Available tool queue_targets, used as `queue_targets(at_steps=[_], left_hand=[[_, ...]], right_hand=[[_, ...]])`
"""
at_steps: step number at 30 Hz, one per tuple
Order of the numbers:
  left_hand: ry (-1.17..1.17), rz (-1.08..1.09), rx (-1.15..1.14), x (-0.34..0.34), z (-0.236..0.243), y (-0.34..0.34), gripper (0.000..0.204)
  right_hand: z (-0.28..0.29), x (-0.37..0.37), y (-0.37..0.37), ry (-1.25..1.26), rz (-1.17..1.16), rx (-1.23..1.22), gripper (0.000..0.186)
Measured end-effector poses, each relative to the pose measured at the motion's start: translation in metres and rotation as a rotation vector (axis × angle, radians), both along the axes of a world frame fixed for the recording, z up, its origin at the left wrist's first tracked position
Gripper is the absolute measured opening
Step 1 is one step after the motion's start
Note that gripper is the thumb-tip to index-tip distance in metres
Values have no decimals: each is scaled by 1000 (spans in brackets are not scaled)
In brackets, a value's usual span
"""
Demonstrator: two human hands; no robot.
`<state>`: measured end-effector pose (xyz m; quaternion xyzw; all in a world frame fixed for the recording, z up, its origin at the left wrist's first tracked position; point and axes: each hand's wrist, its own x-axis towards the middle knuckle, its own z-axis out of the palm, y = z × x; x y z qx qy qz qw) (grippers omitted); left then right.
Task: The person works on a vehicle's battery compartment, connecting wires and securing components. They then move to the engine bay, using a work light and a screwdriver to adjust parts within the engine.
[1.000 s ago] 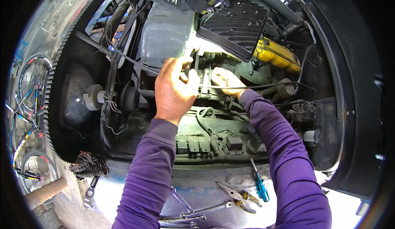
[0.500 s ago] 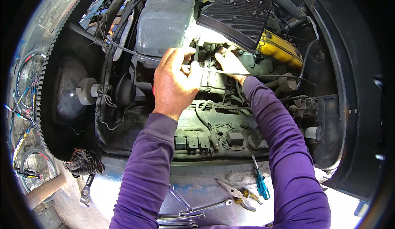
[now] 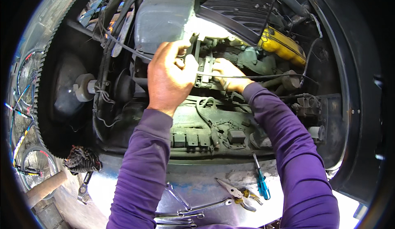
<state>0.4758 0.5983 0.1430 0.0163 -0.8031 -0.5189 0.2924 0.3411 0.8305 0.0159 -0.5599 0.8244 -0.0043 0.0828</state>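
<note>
In the engine bay, my left hand (image 3: 169,79) is raised with curled fingers beside the lit gap; what it grips, if anything, is hidden. A thin black cable (image 3: 263,77) passes at this hand and crosses in front of my right hand (image 3: 228,75). Reaching lower into the gap, the right hand has its fingers bent against a dusty metal engine part (image 3: 205,80). Its fingertips are partly hidden, so what they pinch cannot be made out. Beyond the hands are a grey plastic tank (image 3: 162,17) and a ribbed black cover (image 3: 236,13).
A yellow engine cover (image 3: 283,47) lies to the right. On the front ledge rest pliers (image 3: 236,192), a teal-handled screwdriver (image 3: 262,183) and several wrenches (image 3: 201,207). A dark rag (image 3: 83,160) and a ratchet (image 3: 83,191) are at the left. Bicycle wheels (image 3: 37,167) stand beyond.
My right hand has come nearer and slightly left, down onto the metal part. The left hand has shifted a little left, still curled. The whole view has moved slightly.
</note>
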Motion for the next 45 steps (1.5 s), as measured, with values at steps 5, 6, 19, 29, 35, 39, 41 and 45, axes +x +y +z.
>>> queue_targets(at_steps=[5, 6, 19, 29, 35, 39, 41, 45], left_hand=[[-12, -7, -9, 1, 0, -1, 22], [-19, -3, -8, 2, 1, -1, 22], [-5, -25, -74, 2, -1, 5, 26], [-75, -14, -113, 6, 1, 8, 30], [-85, -29, -66, 6, -3, 10, 28], [-95, 6, -153, 7, -4, 6, 27], [-106, 4, -159, 7, -5, 6, 26], [-112, 9, -162, 9, -4, 4, 25]], right_hand=[[-12, 14, 1, -50, -227, -320, 16], [-11, 10, 3, -146, -338, -412, 14], [19, -33, -11, -673, -874, -473, 44], [-7, -47, -14, -674, -692, -602, 38], [11, -17, 2, -842, -713, -749, 34], [-1, 9, 3, -506, -422, -643, 22], [-11, 17, 4, -310, -357, -653, 13], [-24, 11, 8, -167, -329, -657, 16]])
